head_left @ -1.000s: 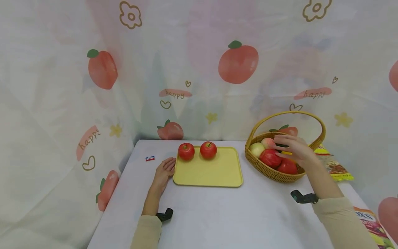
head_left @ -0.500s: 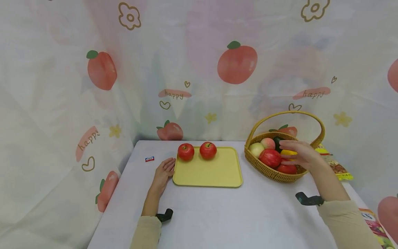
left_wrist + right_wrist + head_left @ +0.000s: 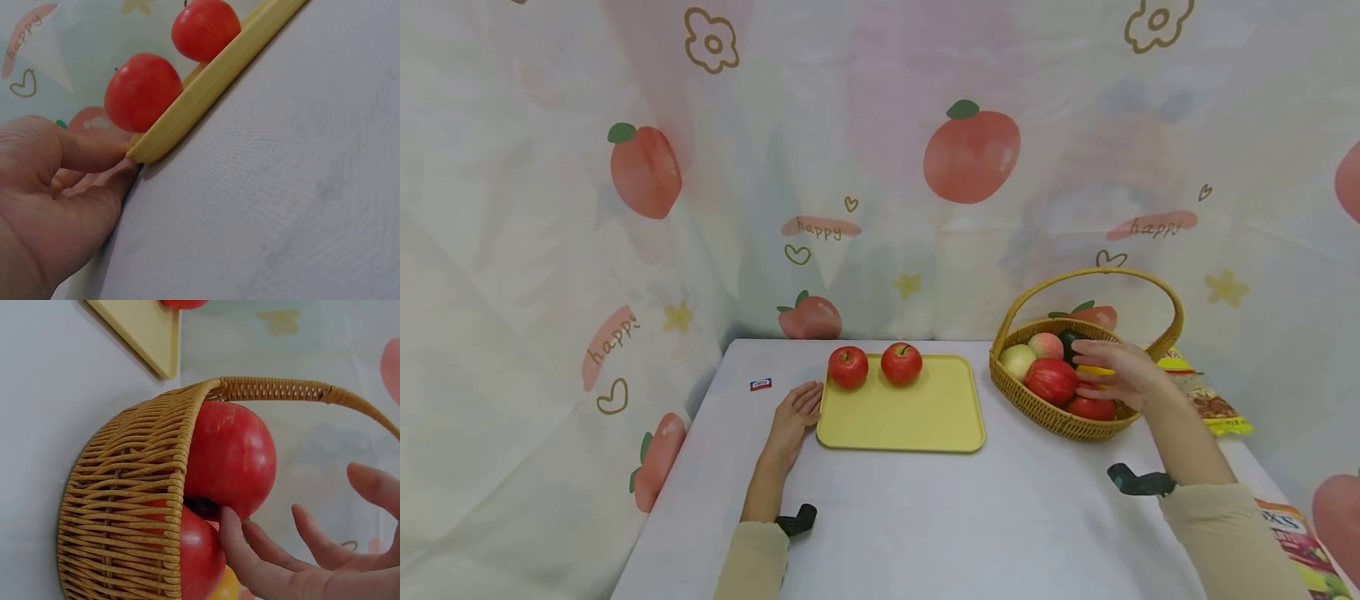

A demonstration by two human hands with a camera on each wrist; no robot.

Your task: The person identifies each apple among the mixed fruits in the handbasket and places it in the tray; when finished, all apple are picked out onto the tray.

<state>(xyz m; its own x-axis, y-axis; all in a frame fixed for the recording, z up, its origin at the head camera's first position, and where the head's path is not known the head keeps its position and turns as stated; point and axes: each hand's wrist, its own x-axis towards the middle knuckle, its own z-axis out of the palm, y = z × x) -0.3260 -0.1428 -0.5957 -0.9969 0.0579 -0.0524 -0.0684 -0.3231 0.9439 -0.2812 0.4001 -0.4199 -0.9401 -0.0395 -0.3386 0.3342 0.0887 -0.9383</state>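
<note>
My left hand (image 3: pixel 792 421) is at the left edge of a yellow tray (image 3: pixel 925 425); in the left wrist view thumb and fingers pinch the tray's rim (image 3: pixel 153 147). Two red apples sit on the tray's back left part, a left apple (image 3: pixel 848 367) and a right apple (image 3: pixel 902 364). My right hand (image 3: pixel 1123 371) hovers over a wicker basket (image 3: pixel 1045 417) of fruit with its fingers spread. In the right wrist view one fingertip is right at a large red apple (image 3: pixel 231 459), with another red apple (image 3: pixel 200 553) below it; no fruit is gripped.
Also in the basket are a pale green fruit (image 3: pixel 1018 362), a pinkish peach (image 3: pixel 1046 345), a dark green fruit (image 3: pixel 1070 343) and something yellow. Its tall handle (image 3: pixel 1097 272) arches overhead. Snack bags (image 3: pixel 1202 396) lie to its right. A small label (image 3: pixel 761 384) is at the left.
My right hand has drawn back slightly to the right over the basket, uncovering the dark green fruit, then eased a little left. The left hand, tray and its apples stay put.
</note>
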